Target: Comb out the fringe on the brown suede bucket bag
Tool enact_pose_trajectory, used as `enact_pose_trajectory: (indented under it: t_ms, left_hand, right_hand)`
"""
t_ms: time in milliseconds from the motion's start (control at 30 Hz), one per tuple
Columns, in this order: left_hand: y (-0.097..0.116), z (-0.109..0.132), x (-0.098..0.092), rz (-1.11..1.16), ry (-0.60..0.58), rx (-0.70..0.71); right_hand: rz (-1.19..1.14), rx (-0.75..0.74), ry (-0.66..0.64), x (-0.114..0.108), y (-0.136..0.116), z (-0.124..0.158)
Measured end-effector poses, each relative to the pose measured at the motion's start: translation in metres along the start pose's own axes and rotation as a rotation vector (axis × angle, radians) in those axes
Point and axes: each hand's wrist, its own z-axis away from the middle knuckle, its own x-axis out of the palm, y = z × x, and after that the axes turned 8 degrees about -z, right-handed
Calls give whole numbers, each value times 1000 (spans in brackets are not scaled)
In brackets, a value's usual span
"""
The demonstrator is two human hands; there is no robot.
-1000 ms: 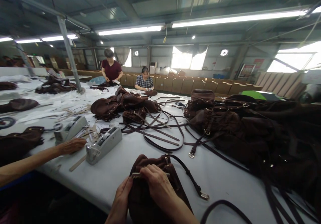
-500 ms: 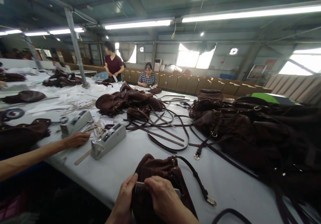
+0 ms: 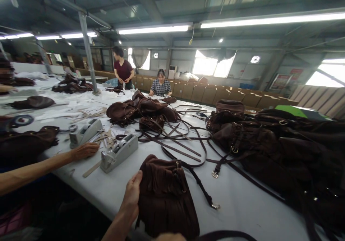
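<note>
A dark brown leather bag (image 3: 168, 194) lies at the near edge of the table, its gathered top facing away from me. My left hand (image 3: 130, 194) grips its left side, thumb on top and the other fingers hidden. Only a blurred bit of my right hand (image 3: 171, 237) shows at the bottom edge of the view, over the bag's lower end; its fingers cannot be made out. From the bag's upper right runs a strap ending in a metal buckle (image 3: 215, 206).
Two grey tape dispensers (image 3: 120, 154) stand left of the bag, with a co-worker's hand (image 3: 86, 150) beside them. Brown bags (image 3: 151, 108) and loose straps (image 3: 185, 154) lie ahead. A large bag pile (image 3: 258, 140) fills the right. Two people are across the table.
My right hand has left the bag's upper front and dropped to the bottom edge. The pale flat strip under it no longer shows there. My left hand still holds the bag's side.
</note>
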Motion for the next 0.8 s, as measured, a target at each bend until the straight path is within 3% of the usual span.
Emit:
enact_pose_trajectory:
  t_ms: [133,200,267,400,533,800]
  left_hand:
    - [3,11,2,-49,-147,20]
    - [0,20,4,-79,-218,30]
    - [-2,28,7,-108,-250,46]
    - [-1,33,11,-56,-205,22]
    - [-1,32,10,10,-130,-61]
    - [-11,15,3,32,-99,-98]
  right_hand:
    - [-161,111,283,-34,-4,-27]
    - [-204,84,418,-45,-7,-45]
    - [-154,9,447,-46,-7,-61]
    - [-27,14,328,-26,-2,-70]
    - [-14,44,181,-5,6,-53]
    - [-53,-19,-53,29,23,-28]
